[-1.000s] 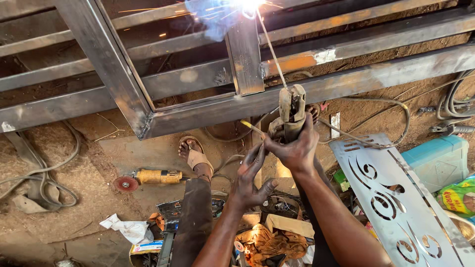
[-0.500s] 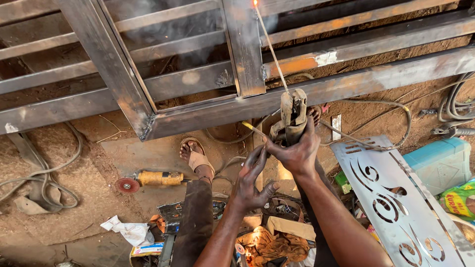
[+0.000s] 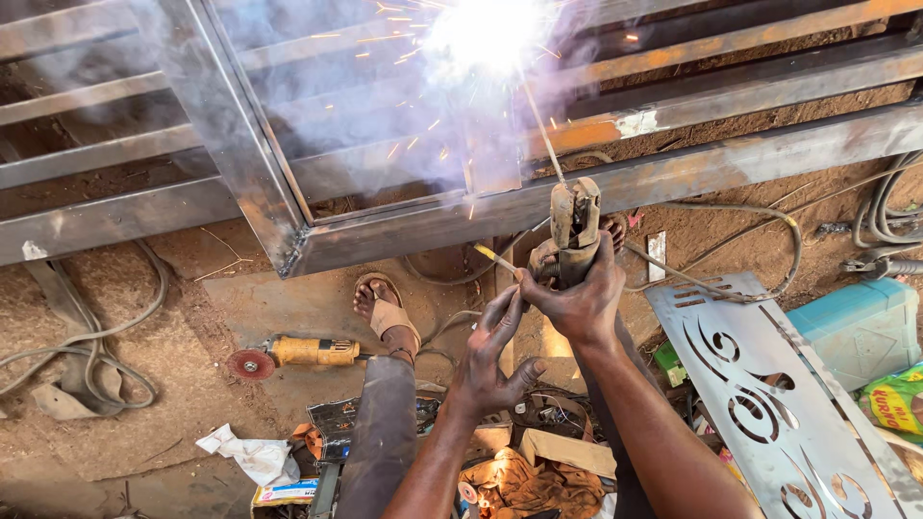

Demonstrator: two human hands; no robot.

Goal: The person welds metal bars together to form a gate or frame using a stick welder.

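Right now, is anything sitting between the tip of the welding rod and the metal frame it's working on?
Nothing visible does. The right hand grips the electrode holder, and the welding rod runs clear up to the metal frame. Glare and smoke hide the tip itself. The left hand is below the holder, out of that line.

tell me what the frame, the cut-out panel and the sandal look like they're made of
Frame: bare steel tube by its look, dull grey with rust-orange patches, sparks flying where the rod meets it.
Cut-out panel: thin sheet metal, pale grey and matte, with clean swirl-shaped openings.
Sandal: probably rubber or leather, a tan strap over the foot; too small to tell which.
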